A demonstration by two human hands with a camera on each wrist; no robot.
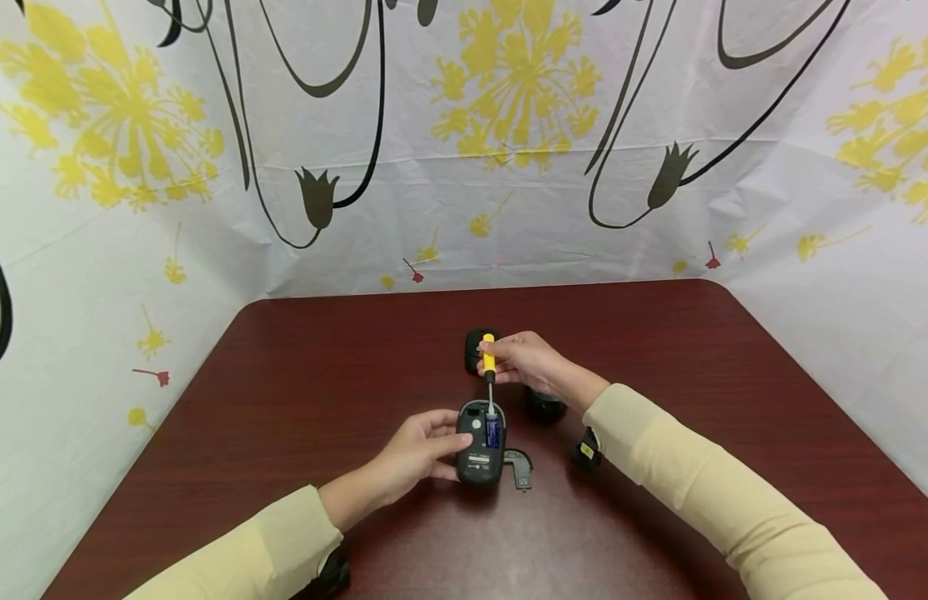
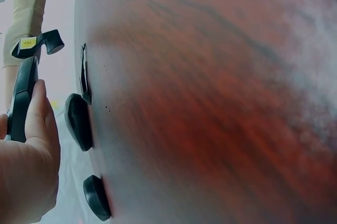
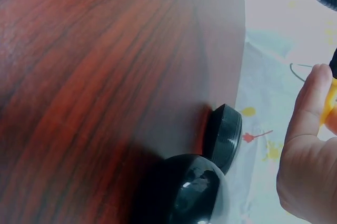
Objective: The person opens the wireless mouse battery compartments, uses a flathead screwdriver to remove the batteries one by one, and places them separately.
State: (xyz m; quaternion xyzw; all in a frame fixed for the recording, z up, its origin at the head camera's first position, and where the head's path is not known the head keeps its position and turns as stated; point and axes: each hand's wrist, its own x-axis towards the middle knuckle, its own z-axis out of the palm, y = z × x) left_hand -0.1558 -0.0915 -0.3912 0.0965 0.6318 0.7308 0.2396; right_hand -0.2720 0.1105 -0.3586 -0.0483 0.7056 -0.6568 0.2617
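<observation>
Black computer mouse (image 1: pixel 479 452), underside up with a blue battery (image 1: pixel 494 432) in its slot, is raised above the tabletop (image 1: pixel 343 358), gripped between the left hand's (image 1: pixel 422 450) thumb and fingers. Right hand (image 1: pixel 534 362) pinches a yellow screwdriver (image 1: pixel 489 357), tip at the battery's end. Grey cover piece (image 1: pixel 521 468) lies just right of the mouse

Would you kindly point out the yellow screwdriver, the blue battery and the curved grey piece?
Yellow screwdriver (image 1: pixel 489 363), head view: lower handle.
Blue battery (image 1: pixel 493 432), head view: middle of its side.
Curved grey piece (image 1: pixel 522 472), head view: its straight arm.
</observation>
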